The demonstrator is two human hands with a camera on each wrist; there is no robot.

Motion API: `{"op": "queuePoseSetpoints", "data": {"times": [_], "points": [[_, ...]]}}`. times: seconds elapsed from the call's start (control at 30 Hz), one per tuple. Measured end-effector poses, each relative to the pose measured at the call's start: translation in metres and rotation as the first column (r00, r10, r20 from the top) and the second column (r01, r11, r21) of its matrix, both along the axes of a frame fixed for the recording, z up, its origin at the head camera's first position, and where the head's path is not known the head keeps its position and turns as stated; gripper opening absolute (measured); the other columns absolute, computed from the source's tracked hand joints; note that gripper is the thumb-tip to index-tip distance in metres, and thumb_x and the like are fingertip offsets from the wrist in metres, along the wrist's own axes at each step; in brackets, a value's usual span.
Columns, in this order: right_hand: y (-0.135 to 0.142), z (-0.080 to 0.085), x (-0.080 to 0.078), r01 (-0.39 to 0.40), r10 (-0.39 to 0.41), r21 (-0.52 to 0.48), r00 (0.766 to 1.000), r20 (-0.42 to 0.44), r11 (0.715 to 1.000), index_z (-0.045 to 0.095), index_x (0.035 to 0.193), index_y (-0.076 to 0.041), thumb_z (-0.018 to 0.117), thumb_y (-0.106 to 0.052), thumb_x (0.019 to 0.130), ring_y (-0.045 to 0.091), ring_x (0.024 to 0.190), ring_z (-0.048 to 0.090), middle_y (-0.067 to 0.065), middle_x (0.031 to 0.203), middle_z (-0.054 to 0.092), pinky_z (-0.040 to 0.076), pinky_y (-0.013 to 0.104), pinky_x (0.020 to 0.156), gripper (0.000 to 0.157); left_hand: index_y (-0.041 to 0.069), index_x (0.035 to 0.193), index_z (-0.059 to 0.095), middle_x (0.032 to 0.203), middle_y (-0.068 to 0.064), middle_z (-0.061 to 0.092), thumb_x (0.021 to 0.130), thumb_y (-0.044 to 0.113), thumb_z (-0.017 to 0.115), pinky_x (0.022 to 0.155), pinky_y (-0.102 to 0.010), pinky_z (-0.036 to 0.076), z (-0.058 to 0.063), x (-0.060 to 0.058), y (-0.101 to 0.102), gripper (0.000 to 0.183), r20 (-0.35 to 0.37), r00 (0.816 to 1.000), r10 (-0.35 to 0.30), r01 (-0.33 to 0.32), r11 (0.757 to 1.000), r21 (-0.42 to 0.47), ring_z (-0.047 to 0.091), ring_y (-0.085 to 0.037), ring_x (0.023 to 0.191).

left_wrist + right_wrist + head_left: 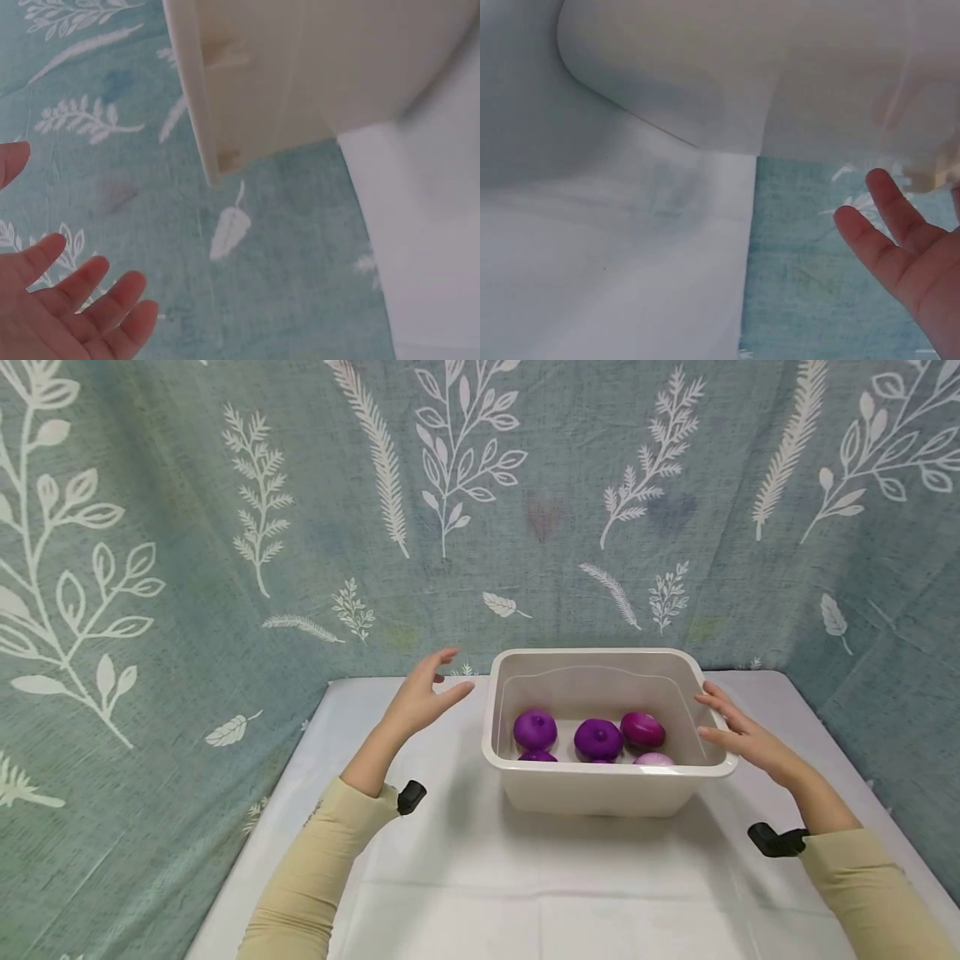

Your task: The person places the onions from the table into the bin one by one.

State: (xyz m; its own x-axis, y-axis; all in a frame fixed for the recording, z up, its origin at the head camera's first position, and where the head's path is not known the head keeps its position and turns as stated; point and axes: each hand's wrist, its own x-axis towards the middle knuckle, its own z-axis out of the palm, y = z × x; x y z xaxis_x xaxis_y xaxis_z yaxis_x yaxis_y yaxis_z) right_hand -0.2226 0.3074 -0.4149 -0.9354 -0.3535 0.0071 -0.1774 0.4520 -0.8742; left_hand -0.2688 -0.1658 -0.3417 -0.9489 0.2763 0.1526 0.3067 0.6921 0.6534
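Observation:
A white plastic bin (pixel 592 789) stands on the table, holding several round purple vegetables that look like onions. Among them are a purple one (pixel 535 729) at the left, another purple one (pixel 598 740) in the middle, a redder one (pixel 642 729) and a pale pink one (pixel 654 760) partly behind the front rim. My left hand (pixel 422 695) hovers left of the bin, apart from it, thumb and fingers spread; the left wrist view shows its fingers (pixel 90 300) holding nothing. My right hand (pixel 742 732) is at the bin's right rim, fingers extended and overlapping the rim in the head view.
White cloth covers the table (pixel 465 877). Behind and at both sides hangs a green-blue curtain (pixel 555 543) with white leaf prints, close to the bin's back. A black wrist mount (pixel 411 797) sticks out from the left sleeve, another (pixel 776 841) from the right.

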Motion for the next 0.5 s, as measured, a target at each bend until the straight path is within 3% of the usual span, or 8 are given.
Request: {"op": "queuePoseSetpoints", "data": {"times": [0.1, 0.33, 0.5], "points": [[0.001, 0.004, 0.002, -0.011, 0.011, 0.029, 1.000, -0.005, 1.000, 0.011, 0.146, -0.004, 0.049, -0.019, 0.094, 0.046, 0.135, -0.008, 0.008, 0.153, -0.014, 0.007, 0.074, 0.094, 0.066, 0.019, 0.141, 0.031, 0.142, -0.010, 0.035, 0.085, 0.052, 0.055, 0.092, -0.051, 0.040, -0.001, 0.007, -0.007, 0.070, -0.038, 0.999, 0.006, -0.008, 0.999, -0.047, 0.043, -0.032, 0.120], [0.011, 0.013, 0.010, 0.020, -0.013, 0.160, 0.999, -0.043, 0.987, 0.008, 0.147, -0.005, 0.047, -0.022, 0.095, 0.054, 0.125, 0.022, 0.016, 0.152, -0.012, 0.024, 0.071, 0.089, 0.067, 0.013, 0.141, 0.031, 0.144, -0.012, 0.031, 0.087, 0.051, 0.053, 0.100, -0.055, 0.031, -0.009, 0.020, -0.024, 0.070, -0.124, 0.992, 0.010, -0.033, 0.982, -0.186, 0.030, -0.034, 0.131], [0.023, 0.017, 0.013, 0.047, -0.029, 0.254, 0.997, -0.074, 0.966, 0.008, 0.146, -0.001, 0.047, -0.025, 0.096, 0.058, 0.123, 0.020, 0.023, 0.150, -0.009, 0.022, 0.073, 0.089, 0.068, 0.010, 0.141, 0.032, 0.142, -0.014, 0.033, 0.087, 0.049, 0.054, 0.099, -0.056, 0.031, -0.020, 0.025, -0.037, 0.070, -0.184, 0.983, 0.020, -0.069, 0.962, -0.264, 0.034, -0.038, 0.127]]}}
